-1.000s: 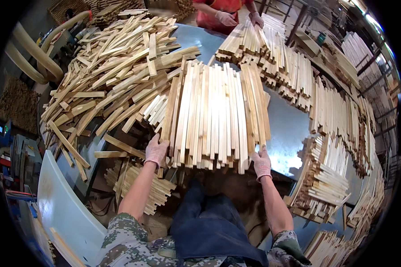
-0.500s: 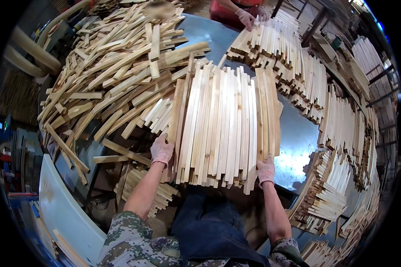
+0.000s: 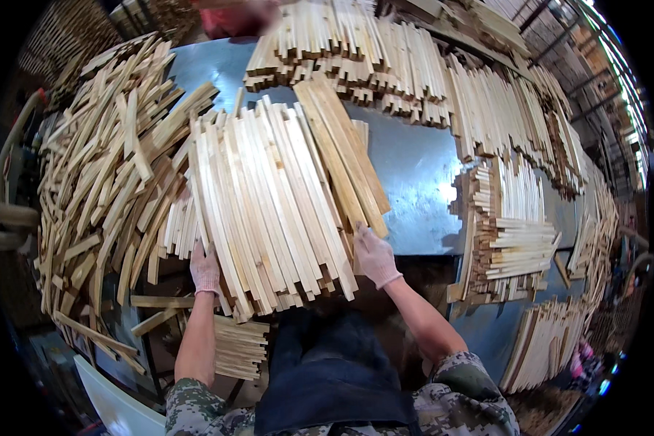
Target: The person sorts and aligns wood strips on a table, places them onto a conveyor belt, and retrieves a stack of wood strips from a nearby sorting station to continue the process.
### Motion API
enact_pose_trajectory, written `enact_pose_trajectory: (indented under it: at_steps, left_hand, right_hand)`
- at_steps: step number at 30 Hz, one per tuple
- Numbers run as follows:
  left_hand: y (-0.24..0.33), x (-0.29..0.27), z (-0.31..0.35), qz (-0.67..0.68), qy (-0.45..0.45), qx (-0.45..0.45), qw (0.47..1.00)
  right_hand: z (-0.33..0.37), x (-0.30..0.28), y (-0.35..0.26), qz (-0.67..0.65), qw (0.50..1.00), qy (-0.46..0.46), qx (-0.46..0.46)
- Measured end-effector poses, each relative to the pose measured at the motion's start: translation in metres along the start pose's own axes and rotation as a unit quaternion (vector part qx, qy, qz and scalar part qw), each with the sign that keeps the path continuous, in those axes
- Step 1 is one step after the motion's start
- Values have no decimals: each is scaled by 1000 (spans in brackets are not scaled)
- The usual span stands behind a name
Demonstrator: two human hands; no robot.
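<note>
A row of pale wooden strips [image 3: 269, 203] lies side by side in front of me, its near ends jutting past the table edge. My left hand [image 3: 205, 272], in a light knit glove, grips the row's left edge near the bottom; its fingertips are partly hidden. Along the right side, a few wider, darker wooden slats [image 3: 345, 156] slant away from the row at their near ends. My right hand [image 3: 376, 256], gloved too, is closed at the near end of these slats, thumb against the wood.
Loose strips form a large jumbled heap [image 3: 102, 174] on the left. Stacked strips [image 3: 407, 65] line the far side of the metal table [image 3: 414, 174], with another stack [image 3: 516, 218] at the right. Below my left hand sits a lower stack [image 3: 240, 349]. A person in red [image 3: 232, 18] stands beyond.
My view has turned right, so the row appears farther left. The darker slats on its right have swung outward from the pale strips, with my right hand at their near end.
</note>
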State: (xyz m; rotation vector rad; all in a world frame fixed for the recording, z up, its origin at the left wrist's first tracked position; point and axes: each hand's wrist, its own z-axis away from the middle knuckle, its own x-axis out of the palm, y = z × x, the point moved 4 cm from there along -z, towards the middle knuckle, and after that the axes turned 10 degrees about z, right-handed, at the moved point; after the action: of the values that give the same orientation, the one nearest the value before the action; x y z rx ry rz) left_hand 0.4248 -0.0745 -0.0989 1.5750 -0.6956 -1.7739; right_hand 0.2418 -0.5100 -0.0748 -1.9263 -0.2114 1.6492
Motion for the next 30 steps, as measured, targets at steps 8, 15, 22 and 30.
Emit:
enact_pose_trajectory:
  at_steps: [8,15,22,30]
  left_hand:
    - [-13,9,-3,-35,-2,30,999]
    - [-44,16,-9,-28,16,40,999]
    - [-34,12,-9,-93,6,64,994]
    - [-29,13,-5,-53,5,68,996]
  right_hand:
    - [-48,4,-4,176,969,-54,164]
    - [-73,-15,-13,206,961,-107,150]
    - [-81,11,4,195,964,-156,89]
    - [-38,24,29,-66,940,-334,18]
